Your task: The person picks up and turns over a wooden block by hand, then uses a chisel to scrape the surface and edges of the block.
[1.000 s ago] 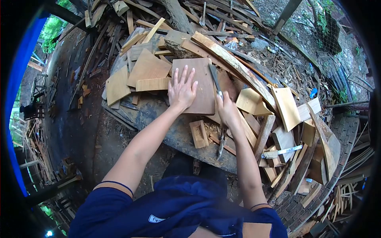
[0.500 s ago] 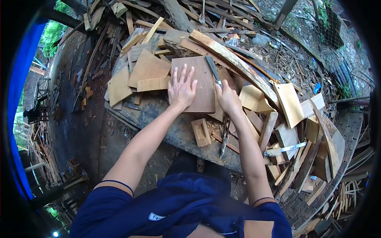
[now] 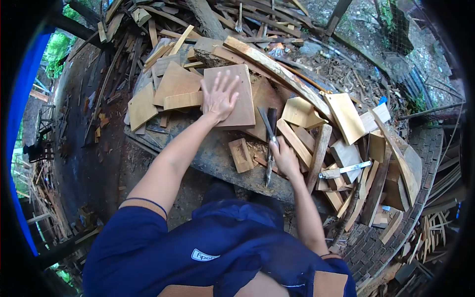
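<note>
My left hand (image 3: 220,99) lies on a flat brown wooden board (image 3: 241,106), palm down with fingers spread and slightly blurred. In my right hand (image 3: 285,157) is a flat-bladed hand tool (image 3: 265,120), gripped by its handle, with the dark blade pointing away from me. It is apart from the board, to the right of it. Under or beside that blade lies a second tool with a dark handle (image 3: 271,117) and a long narrow blade. A small hollowed wooden block (image 3: 241,155) sits on the workbench (image 3: 210,157) among shavings.
Left of the board are several flat wood pieces (image 3: 143,107). A long rough plank (image 3: 277,67) runs behind it. On the right, offcuts are heaped around a folding rule or tape strip (image 3: 354,169) and a pale board (image 3: 345,118). Scrap wood (image 3: 247,24) piles up beyond.
My right hand has drawn the tool back toward me, off the board's right edge. My left hand stays on the board, its fingers spread wider. The whole view has shifted slightly.
</note>
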`<state>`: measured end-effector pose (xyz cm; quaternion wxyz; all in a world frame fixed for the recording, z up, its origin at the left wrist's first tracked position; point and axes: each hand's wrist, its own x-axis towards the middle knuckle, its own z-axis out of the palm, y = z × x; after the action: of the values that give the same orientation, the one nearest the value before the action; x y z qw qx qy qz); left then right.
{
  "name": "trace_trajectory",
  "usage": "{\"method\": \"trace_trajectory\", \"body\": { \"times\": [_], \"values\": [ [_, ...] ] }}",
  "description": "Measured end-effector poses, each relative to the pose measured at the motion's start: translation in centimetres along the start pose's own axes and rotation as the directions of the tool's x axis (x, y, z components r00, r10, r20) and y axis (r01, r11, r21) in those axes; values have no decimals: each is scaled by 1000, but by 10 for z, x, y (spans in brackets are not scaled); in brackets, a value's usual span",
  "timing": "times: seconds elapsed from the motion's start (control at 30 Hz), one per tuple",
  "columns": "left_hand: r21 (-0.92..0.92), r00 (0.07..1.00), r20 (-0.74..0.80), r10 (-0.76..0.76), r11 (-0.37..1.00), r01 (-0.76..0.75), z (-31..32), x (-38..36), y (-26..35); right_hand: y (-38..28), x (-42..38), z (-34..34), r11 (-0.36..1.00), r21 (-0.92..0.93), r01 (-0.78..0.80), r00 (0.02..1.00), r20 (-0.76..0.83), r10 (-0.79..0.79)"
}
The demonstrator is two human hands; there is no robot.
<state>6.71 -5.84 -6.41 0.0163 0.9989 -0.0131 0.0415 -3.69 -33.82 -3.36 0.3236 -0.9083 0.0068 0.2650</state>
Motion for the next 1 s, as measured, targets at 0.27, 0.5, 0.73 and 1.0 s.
{"method": "trace_trajectory", "body": {
  "times": [0.27, 0.5, 0.73, 1.0],
  "values": [
    [-332, 781, 15, 624, 740, -585, -5, -17, 69, 43, -78, 49, 972, 178, -154, 959, -210, 190],
    [-505, 443, -362, 820, 227, -833, -14, -125, 84, 50, -62, 46, 955, 70, -289, 895, -334, 295],
    [-634, 940, -296, -169, 771, -61, -35, -76, -56, 25, -16, 52, 967, -217, -137, 799, -600, -22],
    [-776, 780, 624, 50, 156, 611, 31, 65, -137, -71, 54, 77, 481, 853, -205, 978, 156, 139]
  ]
}}
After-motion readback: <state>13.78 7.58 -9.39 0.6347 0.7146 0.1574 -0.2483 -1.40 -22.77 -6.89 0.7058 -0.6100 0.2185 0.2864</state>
